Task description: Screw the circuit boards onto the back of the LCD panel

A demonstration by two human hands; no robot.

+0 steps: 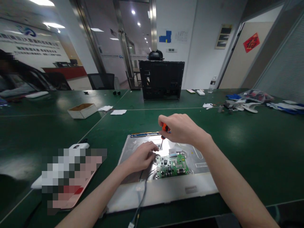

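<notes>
Right hand (176, 127) partly hides the orange screwdriver (165, 127), its tip contact unclear.

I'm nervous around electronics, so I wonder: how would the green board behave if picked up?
The board is probably stiff, being a flat sheet. It looks fragile, with small bare parts crowding its top. It's likely light for its size, since it seems thin.

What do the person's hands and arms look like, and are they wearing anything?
The left hand and right hand are bare: no gloves or rings show. The left forearm and right forearm are bare too, with no sleeves, watch or bracelet in view.
</notes>
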